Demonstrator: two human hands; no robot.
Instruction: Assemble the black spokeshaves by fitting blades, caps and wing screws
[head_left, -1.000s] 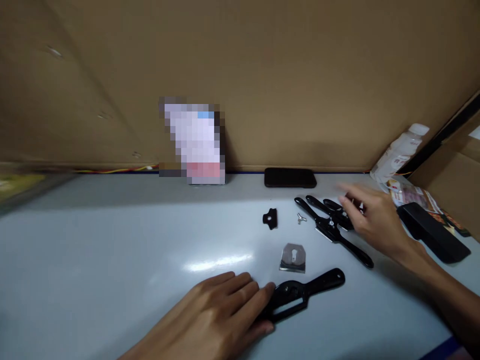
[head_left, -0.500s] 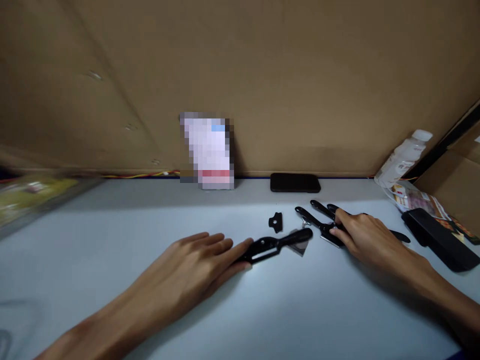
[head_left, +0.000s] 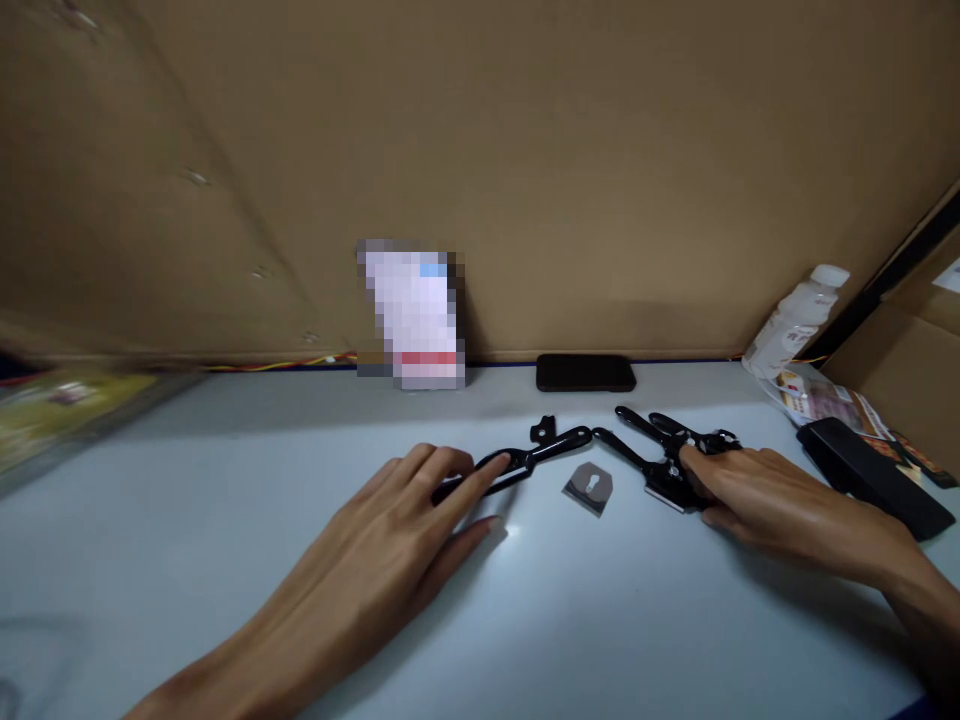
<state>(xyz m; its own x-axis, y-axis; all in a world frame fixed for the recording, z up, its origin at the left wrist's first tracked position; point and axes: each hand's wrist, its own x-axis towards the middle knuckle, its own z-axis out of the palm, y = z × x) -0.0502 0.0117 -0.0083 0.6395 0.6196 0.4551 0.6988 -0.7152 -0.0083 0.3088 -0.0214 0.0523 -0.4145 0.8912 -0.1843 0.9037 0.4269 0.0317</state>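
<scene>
1. Currently the left hand (head_left: 409,510) lies flat at centre frame, fingers stretched out. Its tips press the near handle of the black two-handled tool (head_left: 547,452) but are not wrapped round it.
2. The right hand (head_left: 757,495), right of centre, has its fingers draped over a second black tool (head_left: 660,455). Can't tell if it really grips (thumb tucked low).
3. Risk: with only flat fingertips on it, the first tool could skid on the smooth table (head_left: 225,470) into the loose metal blade (head_left: 589,487) just beside it. That bare edge sits between both hands, so a cut is possible.
4. Risk: the small black clamp piece (head_left: 543,431) just behind the tool's far handle could get shoved toward the phone (head_left: 586,372).
5. Containers:
   - White capped bottle (head_left: 795,318), upper right, leaning; contents unclear.
   - Black case (head_left: 874,478), right edge, closed; inside hidden.
   - Printed packet (head_left: 814,393) between them; can't tell if it is sealed.
</scene>
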